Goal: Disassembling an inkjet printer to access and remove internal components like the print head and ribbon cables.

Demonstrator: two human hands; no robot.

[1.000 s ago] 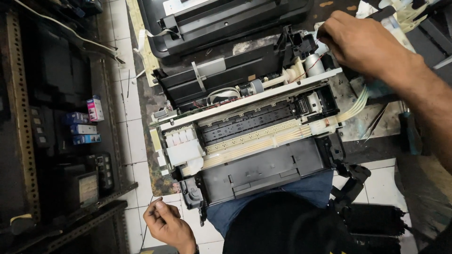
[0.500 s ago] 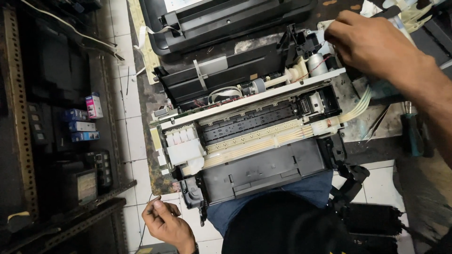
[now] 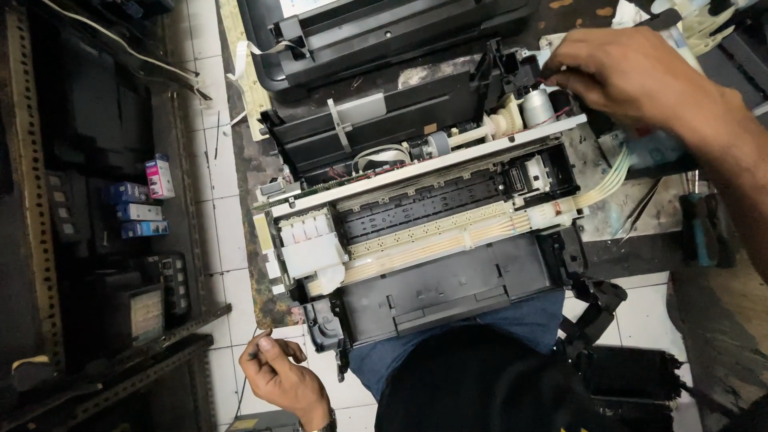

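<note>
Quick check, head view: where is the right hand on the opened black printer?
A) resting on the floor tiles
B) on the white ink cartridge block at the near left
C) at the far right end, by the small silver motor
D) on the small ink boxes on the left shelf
C: the right hand reaches into the far right end of the opened black printer, fingertips beside the small silver motor.

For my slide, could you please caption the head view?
Right hand reaching into an opened printer; left hand idle beside it.
</note>
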